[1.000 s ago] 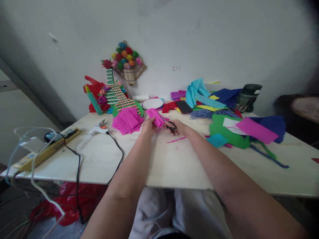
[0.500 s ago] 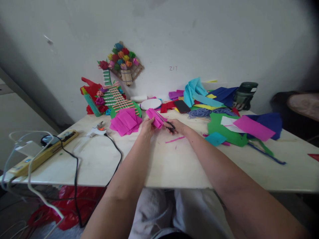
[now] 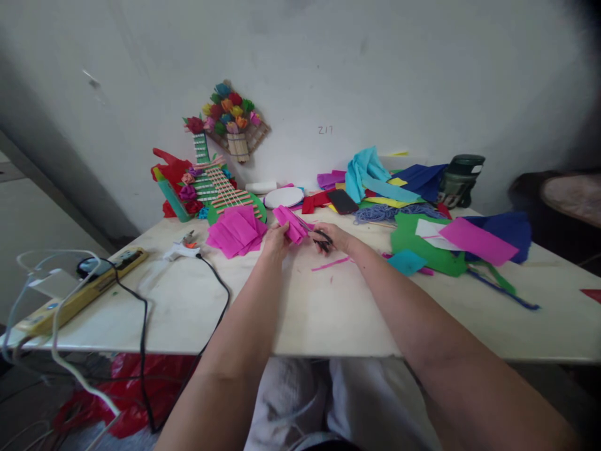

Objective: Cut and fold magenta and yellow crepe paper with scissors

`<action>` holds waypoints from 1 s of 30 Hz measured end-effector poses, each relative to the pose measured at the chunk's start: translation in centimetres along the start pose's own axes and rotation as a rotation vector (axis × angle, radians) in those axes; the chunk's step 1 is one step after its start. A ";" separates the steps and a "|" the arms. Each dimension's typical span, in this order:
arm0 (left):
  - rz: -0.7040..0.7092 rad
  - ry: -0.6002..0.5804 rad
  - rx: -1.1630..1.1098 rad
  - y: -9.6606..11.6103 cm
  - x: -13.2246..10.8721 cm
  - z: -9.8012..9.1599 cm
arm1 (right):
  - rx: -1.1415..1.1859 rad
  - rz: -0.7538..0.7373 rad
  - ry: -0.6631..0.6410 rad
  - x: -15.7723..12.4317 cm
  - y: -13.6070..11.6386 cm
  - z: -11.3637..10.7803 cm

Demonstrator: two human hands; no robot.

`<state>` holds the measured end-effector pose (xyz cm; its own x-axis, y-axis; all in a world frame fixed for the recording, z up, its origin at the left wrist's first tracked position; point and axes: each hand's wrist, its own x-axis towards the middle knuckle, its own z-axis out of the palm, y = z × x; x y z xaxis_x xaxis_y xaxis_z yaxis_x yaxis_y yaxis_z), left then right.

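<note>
My left hand (image 3: pixel 277 239) is closed on a piece of pink crepe paper (image 3: pixel 292 227), held just above the table. In my right hand (image 3: pixel 334 237) are scissors with black handles (image 3: pixel 323 239); their blades lie along the pink paper, pointing up and to the left. Whether the blades have cut into it I cannot tell. A pile of pink paper pieces (image 3: pixel 236 232) lies left of my left hand. Below my right hand, a thin pink strip (image 3: pixel 330 264) rests on the table.
Behind the pile stands a guitar-shaped craft (image 3: pixel 225 188). A glue gun (image 3: pixel 182 247) and a yellow power strip (image 3: pixel 84 291) with cables lie at left. To the right are a phone (image 3: pixel 343 202), blue yarn (image 3: pixel 392 213), coloured paper (image 3: pixel 422 244) and a dark bottle (image 3: pixel 462 180).
The scissors and my right hand have shifted very slightly at the paper. My left hand keeps its hold, and the things on the table stay as they were.
</note>
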<state>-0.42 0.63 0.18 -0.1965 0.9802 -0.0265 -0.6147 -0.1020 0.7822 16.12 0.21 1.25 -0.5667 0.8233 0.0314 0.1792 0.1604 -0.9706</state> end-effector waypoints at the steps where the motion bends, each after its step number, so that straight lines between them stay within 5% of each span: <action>1: -0.002 -0.010 0.006 0.0 0.0 0.0 | -0.006 0.005 -0.018 -0.2 -0.2 -0.1; 10: 0.014 -0.123 0.078 -0.3 0.4 -0.6 | -0.041 -0.055 -0.063 -0.7 0.3 -1.4; 30: -0.072 0.008 0.023 0.2 -0.2 0.6 | -0.059 -0.008 0.077 -0.2 -0.4 0.3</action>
<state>-0.08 0.49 0.72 -0.1584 0.9834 -0.0885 -0.6097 -0.0270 0.7921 15.97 -0.19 1.59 -0.5054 0.8609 0.0591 0.2235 0.1968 -0.9546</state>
